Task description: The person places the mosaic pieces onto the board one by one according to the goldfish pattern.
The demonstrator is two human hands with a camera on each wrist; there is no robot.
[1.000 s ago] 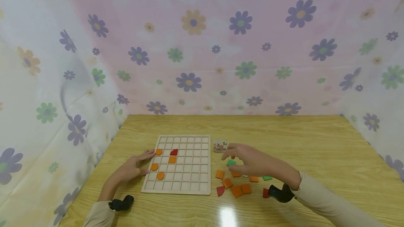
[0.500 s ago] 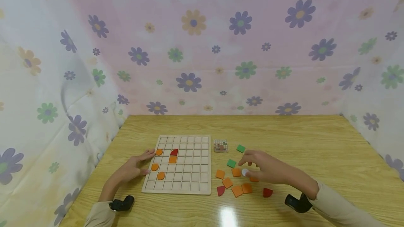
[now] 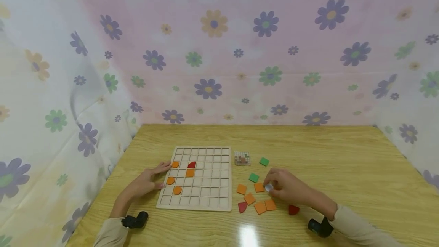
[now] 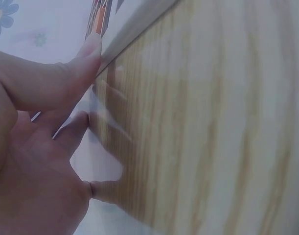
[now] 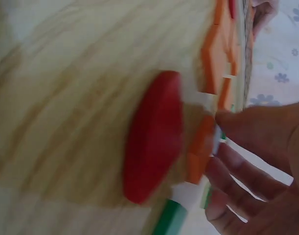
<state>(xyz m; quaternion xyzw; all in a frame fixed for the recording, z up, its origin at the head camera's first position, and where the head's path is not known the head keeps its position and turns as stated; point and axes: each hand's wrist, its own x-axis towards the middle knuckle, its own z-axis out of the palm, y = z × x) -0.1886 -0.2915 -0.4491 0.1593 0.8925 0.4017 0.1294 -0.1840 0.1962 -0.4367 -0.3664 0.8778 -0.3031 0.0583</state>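
Right hand (image 3: 286, 188): one, thumb and fingertips together, pinching a small white disc (image 3: 269, 188); the disc is low over the surface (image 3: 308, 155), among the loose tiles to the right of the board. Whether it touches the surface cannot be told.

Left hand (image 3: 145, 182): one, fingers extended, thumb and fingers apart; tips rest at the left edge of the gridded wooden board (image 3: 213, 202).

On the board: three orange rounded tiles (image 3: 170, 180) toward the left side; one red quarter-round tile (image 3: 192, 165); one orange square tile (image 3: 190, 173), in the cell next to the red one, on the nearer side.

Loose, right of the board: two green square tiles (image 3: 264, 161); several orange square tiles (image 3: 249, 199), two of them touching near the front; two further red pieces (image 3: 293, 209), one at each side of the group. The right wrist view shows an orange piece (image 5: 200, 149) just beside the thumb and a green piece (image 5: 171, 218) nearby.

Printed matter: one small card (image 3: 242, 158), beside the board's right edge, bearing a grid with brown and green cells; finer print too small to read.

Wrist-worn: black cameras (image 3: 320, 227), one per arm, by beige sleeves (image 3: 356, 226).

Backdrop: flower-print cloth (image 3: 233, 68), pink behind, whiter at the sides.
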